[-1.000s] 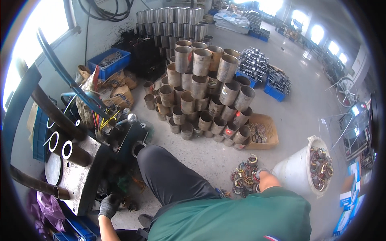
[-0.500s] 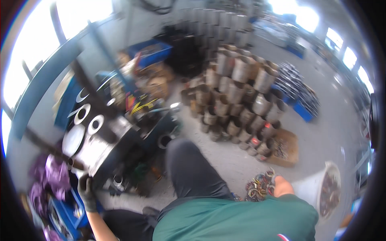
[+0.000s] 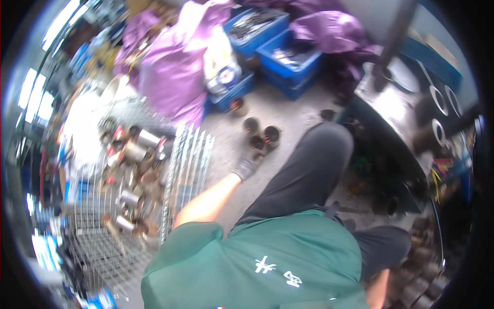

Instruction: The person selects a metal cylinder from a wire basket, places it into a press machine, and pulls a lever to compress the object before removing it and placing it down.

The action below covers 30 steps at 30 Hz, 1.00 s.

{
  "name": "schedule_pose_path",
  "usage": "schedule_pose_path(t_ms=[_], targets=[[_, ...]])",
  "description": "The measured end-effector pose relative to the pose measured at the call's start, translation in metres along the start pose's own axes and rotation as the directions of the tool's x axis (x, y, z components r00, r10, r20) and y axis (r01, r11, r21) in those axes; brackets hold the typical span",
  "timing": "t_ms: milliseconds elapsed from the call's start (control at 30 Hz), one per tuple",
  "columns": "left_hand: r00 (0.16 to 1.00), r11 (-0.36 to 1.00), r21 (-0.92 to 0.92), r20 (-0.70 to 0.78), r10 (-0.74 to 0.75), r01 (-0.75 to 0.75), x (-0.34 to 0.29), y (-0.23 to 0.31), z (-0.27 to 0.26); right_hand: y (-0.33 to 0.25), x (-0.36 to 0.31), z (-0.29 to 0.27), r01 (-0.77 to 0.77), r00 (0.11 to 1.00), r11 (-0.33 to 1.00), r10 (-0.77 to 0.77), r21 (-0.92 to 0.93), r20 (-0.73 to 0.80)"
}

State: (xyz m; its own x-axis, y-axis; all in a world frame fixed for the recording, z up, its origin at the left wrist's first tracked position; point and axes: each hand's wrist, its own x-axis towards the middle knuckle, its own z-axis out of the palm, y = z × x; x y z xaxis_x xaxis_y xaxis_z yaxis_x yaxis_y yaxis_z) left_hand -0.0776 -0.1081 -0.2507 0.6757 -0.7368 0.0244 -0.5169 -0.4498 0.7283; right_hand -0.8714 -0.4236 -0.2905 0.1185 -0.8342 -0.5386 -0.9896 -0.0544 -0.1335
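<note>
My left hand [image 3: 247, 167], in a grey glove, reaches down to the floor on the left. Its fingers are closed at a short metal tube [image 3: 256, 143], though motion blur softens the grip. Two similar tubes stand close by, a dark-mouthed tube [image 3: 271, 135] to the right and another tube [image 3: 250, 125] behind. Farther back is one more short tube [image 3: 237, 106] with a reddish inside. Of my right arm only a bare forearm [image 3: 378, 291] shows at the lower edge; the hand itself is out of sight.
A wire mesh cage [image 3: 188, 154] holding metal cylinders stands left. Behind the tubes are purple sacks [image 3: 175, 77] and blue crates [image 3: 290, 67]. A metal machine table [image 3: 383, 105] with pale rings is at right. Dark tubes [image 3: 417, 273] stand lower right.
The view has swung far to the left. My left hand has gone from the machine's edge to the tubes on the floor. My right hand has dropped out of sight.
</note>
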Motion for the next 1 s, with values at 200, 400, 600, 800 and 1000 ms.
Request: schedule_pose_path(t_ms=[200, 400, 600, 800, 1000], targets=[[0.755, 0.864, 0.162, 0.429, -0.496, 0.476, -0.175, -0.032, 0.052, -0.191, 0.09, -0.178, 0.34, 0.94, 0.939, -0.34, 0.041, -0.009], [0.491, 0.793, 0.424, 0.626, -0.606, 0.438, -0.213, -0.092, 0.082, -0.29, 0.107, -0.221, 0.365, 0.911, 0.931, -0.361, 0.019, 0.198], [0.651, 0.743, 0.432, 0.369, -0.663, 0.511, -0.164, -0.079, 0.049, -0.3, 0.11, -0.211, 0.272, 0.911, 0.961, -0.242, -0.048, 0.335], [0.795, 0.763, 0.296, 0.02, -0.606, 0.574, -0.061, -0.051, 0.039, -0.29, 0.096, -0.229, 0.21, 0.931, 0.976, -0.179, -0.065, 0.319], [0.888, 0.84, 0.288, -0.13, -0.441, 0.46, 0.021, -0.031, 0.046, -0.271, 0.084, -0.226, 0.116, 0.925, 0.993, -0.097, -0.032, 0.367]])
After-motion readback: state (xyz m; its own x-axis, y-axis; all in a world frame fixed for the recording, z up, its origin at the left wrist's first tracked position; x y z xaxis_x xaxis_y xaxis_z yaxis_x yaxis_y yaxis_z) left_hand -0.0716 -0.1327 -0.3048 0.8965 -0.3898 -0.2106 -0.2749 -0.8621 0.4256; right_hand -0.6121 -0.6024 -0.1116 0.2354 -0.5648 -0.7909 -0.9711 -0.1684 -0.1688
